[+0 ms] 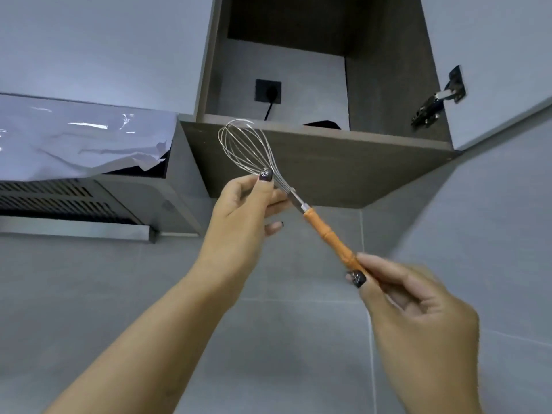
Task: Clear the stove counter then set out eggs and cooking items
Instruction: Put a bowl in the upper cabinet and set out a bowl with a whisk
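Observation:
A wire whisk [324, 231] with an orange bamboo-like handle is held up in the air, below an open wall cabinet [298, 162]. My left hand [245, 207] pinches the wires at the neck of the whisk, thumb on top. Lower right, my right hand [415, 312] grips the end of the orange handle between thumb and fingers. The wire head points up and left toward the cabinet's bottom edge. Stove, counter and eggs are out of view.
The cabinet holds a black wall socket [268, 90] with a plugged cord; its door hinge [439, 100] shows at the right. At the left hangs a range hood [74, 201] with plastic film [83, 135] on top. Grey wall tiles lie behind.

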